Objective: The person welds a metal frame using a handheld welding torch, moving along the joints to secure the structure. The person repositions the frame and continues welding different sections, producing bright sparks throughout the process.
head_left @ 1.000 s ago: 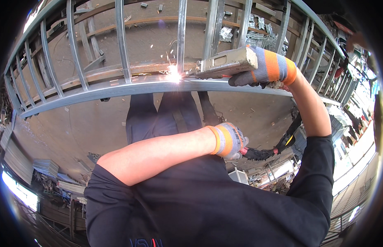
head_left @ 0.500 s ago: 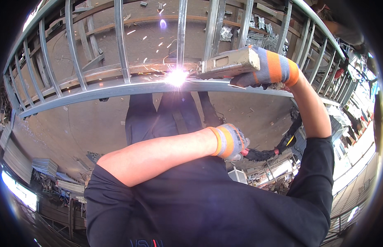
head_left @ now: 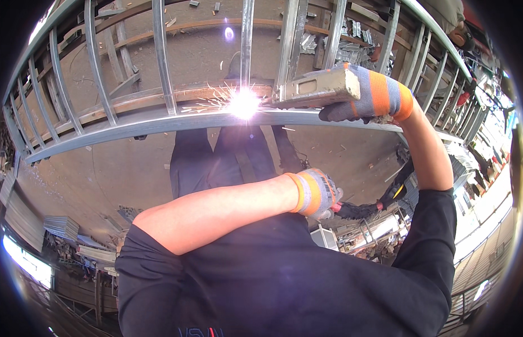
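Note:
My right hand (head_left: 371,92), in a grey and orange striped glove, is wrapped round a boxy beige welding gun (head_left: 320,89). The gun's tip points left into a glaring white arc (head_left: 244,103) that throws sparks. This arc burns where an upright bar (head_left: 246,45) meets the lower rail (head_left: 177,121) of a grey metal railing frame; the glare hides the joint itself. Bent across my body, my left hand (head_left: 319,194) wears a matching glove. Its fingers are closed round the red end of a thick black cable (head_left: 360,211), which runs off to the right.
More railing bars (head_left: 98,62) curve away on both sides. Behind the frame lies a pile of metal offcuts (head_left: 351,53) on the floor. Part of another person (head_left: 448,17) shows at the upper right. Racks and scrap (head_left: 379,230) stand at my lower right.
The arc and gun have crept slightly right along the joint, my right hand with them. Sparks now fan to the left of the arc. My left hand stays nearly in place.

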{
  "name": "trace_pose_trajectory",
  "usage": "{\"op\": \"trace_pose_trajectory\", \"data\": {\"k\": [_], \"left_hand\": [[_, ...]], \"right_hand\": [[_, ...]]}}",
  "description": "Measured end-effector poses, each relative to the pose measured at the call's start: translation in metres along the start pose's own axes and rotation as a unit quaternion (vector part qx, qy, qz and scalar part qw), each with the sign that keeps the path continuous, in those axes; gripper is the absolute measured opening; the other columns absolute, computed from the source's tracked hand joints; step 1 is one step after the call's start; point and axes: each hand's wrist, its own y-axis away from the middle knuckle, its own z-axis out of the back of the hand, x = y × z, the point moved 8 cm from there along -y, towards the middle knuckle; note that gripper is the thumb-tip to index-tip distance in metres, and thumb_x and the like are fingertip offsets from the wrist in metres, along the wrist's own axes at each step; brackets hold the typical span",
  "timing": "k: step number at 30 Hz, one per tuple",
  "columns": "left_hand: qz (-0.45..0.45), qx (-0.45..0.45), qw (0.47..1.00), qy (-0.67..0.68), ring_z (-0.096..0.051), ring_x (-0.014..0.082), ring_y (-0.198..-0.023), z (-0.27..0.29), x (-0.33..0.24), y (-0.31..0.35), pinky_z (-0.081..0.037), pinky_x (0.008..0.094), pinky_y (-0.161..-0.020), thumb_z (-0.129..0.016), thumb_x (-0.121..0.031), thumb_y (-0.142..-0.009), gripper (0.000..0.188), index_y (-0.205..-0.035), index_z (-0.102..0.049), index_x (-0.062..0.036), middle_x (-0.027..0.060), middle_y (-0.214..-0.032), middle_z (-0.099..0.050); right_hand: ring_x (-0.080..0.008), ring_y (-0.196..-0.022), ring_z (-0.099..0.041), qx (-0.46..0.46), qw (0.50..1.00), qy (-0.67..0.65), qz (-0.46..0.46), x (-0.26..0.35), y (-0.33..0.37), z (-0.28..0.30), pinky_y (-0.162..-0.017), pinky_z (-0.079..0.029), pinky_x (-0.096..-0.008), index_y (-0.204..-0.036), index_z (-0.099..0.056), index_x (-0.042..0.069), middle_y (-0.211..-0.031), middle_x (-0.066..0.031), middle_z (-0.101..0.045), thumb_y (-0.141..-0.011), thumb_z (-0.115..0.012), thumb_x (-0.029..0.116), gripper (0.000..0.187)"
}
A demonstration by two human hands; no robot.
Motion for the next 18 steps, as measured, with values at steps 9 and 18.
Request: {"op": "trace_pose_trajectory", "data": {"k": [9,18], "left_hand": [[-0.013,0.003,1.000,0.015,-0.076,0.0362,-0.107,0.000,0.000,0.001,-0.059,0.0472,-0.090,-0.070,-0.038,-0.097,0.042,-0.119,-0.069,-0.0027,0.0155,-0.108,-0.080],[0.007,0.038,0.999,0.007,-0.076,0.0327,-0.110,0.001,-0.003,0.010,-0.058,0.0454,-0.093,-0.068,-0.038,-0.097,0.040,-0.121,-0.070,-0.0054,0.0116,-0.113,-0.081]], "right_hand": [[-0.0076,-0.064,-0.064,-0.013,1.000,-0.001,-0.022,-0.014,0.000,0.002,-0.050,-0.048,-0.0261,-0.122,-0.077,0.011,-0.088,0.0005,-0.076,-0.079,-0.090,0.031,0.049],[-0.0113,-0.078,-0.065,0.010,1.000,0.000,0.019,0.026,-0.001,0.015,-0.073,-0.057,-0.0293,-0.127,-0.076,0.001,-0.094,-0.0051,-0.076,-0.084,-0.086,0.011,0.045]]}}
